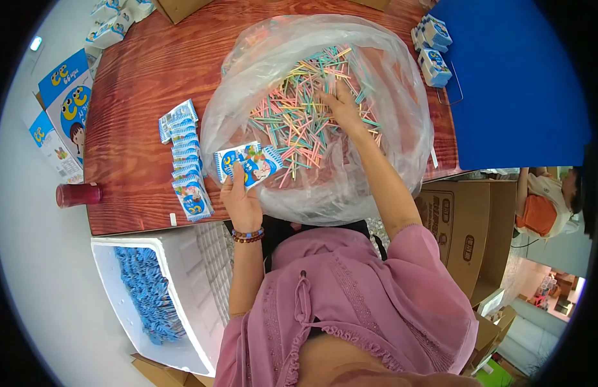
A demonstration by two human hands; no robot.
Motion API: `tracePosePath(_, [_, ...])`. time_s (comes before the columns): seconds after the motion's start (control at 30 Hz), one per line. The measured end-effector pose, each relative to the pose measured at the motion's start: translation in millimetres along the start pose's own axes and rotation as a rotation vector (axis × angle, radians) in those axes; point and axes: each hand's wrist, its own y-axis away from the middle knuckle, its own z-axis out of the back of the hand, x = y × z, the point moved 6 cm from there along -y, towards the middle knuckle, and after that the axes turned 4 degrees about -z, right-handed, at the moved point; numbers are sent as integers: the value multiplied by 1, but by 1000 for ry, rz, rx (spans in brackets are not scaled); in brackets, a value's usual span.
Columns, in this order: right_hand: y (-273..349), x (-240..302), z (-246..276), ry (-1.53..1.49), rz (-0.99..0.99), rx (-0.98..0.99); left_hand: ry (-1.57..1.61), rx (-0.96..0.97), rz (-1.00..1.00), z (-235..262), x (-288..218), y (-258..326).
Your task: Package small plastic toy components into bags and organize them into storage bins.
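Blue packet [248,165] lying crosswise in left hand [241,201], right hand [343,106] among pastel sticks [292,122]

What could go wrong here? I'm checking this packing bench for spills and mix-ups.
The right hand digs into loose pastel sticks in a wide clear plastic bag whose near side hangs over the table edge; sticks could spill out. The left hand pinches several blue packets at once, so one may slip. The row of blue packets ends near that edge and might get knocked off.
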Motion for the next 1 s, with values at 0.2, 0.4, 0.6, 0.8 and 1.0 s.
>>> tracePosePath(0.2, [9,14,-9,204,65,-14,-6,-17,3,4,0,2])
tracePosePath(0.4, [10,9,-6,12,42,-5,-2,-16,21,3,2,1])
tracePosePath(0.6, [17,17,-10,30,-80,15,-10,-31,19,4,2,2])
tracePosePath(0.8, [14,8,-6,-250,-109,-8,-4,-19,25,6,0,3])
tracePosePath(1.0, [17,10,2,420,291,-188,-11,9,19,-1,-2,4])
